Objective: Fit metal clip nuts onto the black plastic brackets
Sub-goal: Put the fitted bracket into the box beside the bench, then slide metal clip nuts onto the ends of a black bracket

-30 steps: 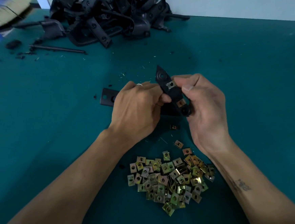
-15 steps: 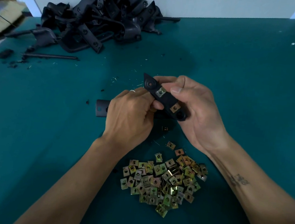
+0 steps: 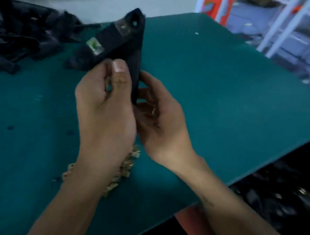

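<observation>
I hold a black plastic bracket (image 3: 123, 40) raised above the green table (image 3: 227, 86), and it appears blurred. Two metal clip nuts sit on it, one (image 3: 94, 45) low on the left and one (image 3: 123, 26) near its top. My left hand (image 3: 104, 109) grips the bracket's lower part, thumb pressed on its face. My right hand (image 3: 160, 116) holds the bracket's right edge, thumb against it and fingers curled beneath. A small glint in that palm is too blurred to identify. The pile of loose clip nuts (image 3: 128, 163) lies mostly hidden behind my left wrist.
A heap of black brackets (image 3: 18, 32) lies at the table's back left. The table's edge runs diagonally on the right, and below it a bin (image 3: 283, 192) holds dark parts. A white rack (image 3: 287, 25) and an orange object (image 3: 213, 7) stand beyond the far corner.
My view has swung right and closer. Both hands lifted the bracket off the table and turned it upright. The nut pile slipped behind my left wrist.
</observation>
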`<state>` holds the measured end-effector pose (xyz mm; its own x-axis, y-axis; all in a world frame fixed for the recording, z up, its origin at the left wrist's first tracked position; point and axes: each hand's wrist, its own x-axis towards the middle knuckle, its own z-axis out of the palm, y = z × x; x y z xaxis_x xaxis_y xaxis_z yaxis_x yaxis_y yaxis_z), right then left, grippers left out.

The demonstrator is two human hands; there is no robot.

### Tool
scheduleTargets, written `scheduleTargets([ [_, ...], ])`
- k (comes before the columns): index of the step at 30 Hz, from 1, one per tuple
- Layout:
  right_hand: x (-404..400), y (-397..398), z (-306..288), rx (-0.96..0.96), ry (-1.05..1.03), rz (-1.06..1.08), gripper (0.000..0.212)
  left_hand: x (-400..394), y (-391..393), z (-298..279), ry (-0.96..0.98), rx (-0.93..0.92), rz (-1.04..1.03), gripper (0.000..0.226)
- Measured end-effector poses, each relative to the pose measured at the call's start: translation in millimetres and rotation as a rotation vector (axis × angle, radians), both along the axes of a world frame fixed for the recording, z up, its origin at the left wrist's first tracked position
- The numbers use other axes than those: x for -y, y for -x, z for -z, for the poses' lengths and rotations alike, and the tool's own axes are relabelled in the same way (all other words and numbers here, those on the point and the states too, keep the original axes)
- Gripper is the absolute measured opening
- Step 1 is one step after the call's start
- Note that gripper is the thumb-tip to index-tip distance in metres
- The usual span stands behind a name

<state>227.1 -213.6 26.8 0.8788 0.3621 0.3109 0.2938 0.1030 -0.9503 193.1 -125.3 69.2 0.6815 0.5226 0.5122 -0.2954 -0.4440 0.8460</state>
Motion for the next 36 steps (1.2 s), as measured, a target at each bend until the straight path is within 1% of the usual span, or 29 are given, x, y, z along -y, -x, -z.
scheduleTargets([
  [2,51,12,1,-0.054,-0.077,0.151,0.043,52,6,1,-0.057,-0.069,0.204,0.013],
  [3,78,20,5,-0.099,-0.115,0.224,0.042,79,10,3,-0.082,-0.117,0.308,0.011],
  [5,131,46,12,-0.218,-0.195,0.389,0.044,126,21,13,-0.081,-0.219,0.524,0.031],
  [6,155,62,17,-0.281,-0.249,0.479,0.047,147,26,20,-0.043,-0.287,0.652,0.036],
  [7,177,79,23,-0.346,-0.293,0.566,0.050,166,33,31,-0.016,-0.363,0.791,0.035],
  [8,199,96,31,-0.415,-0.332,0.645,0.049,184,39,42,-0.021,-0.440,0.917,0.040],
  [9,218,112,40,-0.489,-0.360,0.715,0.046,200,44,57,-0.055,-0.505,1.023,0.045],
  [11,252,144,64,-0.670,-0.375,0.836,0.037,231,54,90,-0.147,-0.680,1.191,0.046],
  [13,280,173,92,-0.873,-0.373,0.923,0.029,264,63,121,-0.349,-0.921,1.338,0.041],
  [15,304,200,121,-1.065,-0.392,1.013,0.031,297,75,148,-0.581,-1.122,1.480,0.038],
  [18,333,224,153,-1.276,-0.411,1.112,0.037,332,96,176,-0.800,-1.249,1.676,0.032],
  [20,345,235,171,-1.412,-0.383,1.166,0.036,343,109,190,-0.866,-1.352,1.764,0.030],
  [22,353,246,185,-1.497,-0.360,1.202,0.029,350,117,201,-0.896,-1.453,1.796,0.031],
  [23,355,251,189,-1.529,-0.372,1.197,0.027,352,119,206,-0.923,-1.510,1.816,0.028],
  [25,356,258,199,-1.599,-0.273,1.197,0.033,352,123,213,-0.995,-1.595,1.859,0.018],
  [26,356,262,204,-1.629,-0.220,1.186,0.033,351,127,216,-1.046,-1.611,1.870,0.020],
  [27,354,266,206,-1.652,-0.158,1.182,0.031,349,128,217,-1.104,-1.579,1.877,0.023],
  [28,352,269,203,-1.662,-0.062,1.179,0.032,346,130,217,-1.144,-1.505,1.852,0.022],
  [29,350,269,198,-1.651,0.072,1.158,0.034,343,129,215,-1.127,-1.443,1.805,0.021],
  [30,348,267,189,-1.609,0.218,1.119,0.039,339,126,210,-1.057,-1.434,1.779,0.022],
  [31,346,263,180,-1.565,0.307,1.073,0.048,337,123,204,-0.971,-1.436,1.799,0.023],
  [32,342,259,169,-1.502,0.332,1.038,0.057,333,118,192,-0.891,-1.437,1.818,0.024],
  [34,331,242,139,-1.268,0.337,0.951,0.068,324,107,163,-0.782,-1.362,1.788,0.034],
  [36,310,220,107,-0.958,0.363,0.908,0.063,305,98,129,-0.667,-1.263,1.723,0.047],
])
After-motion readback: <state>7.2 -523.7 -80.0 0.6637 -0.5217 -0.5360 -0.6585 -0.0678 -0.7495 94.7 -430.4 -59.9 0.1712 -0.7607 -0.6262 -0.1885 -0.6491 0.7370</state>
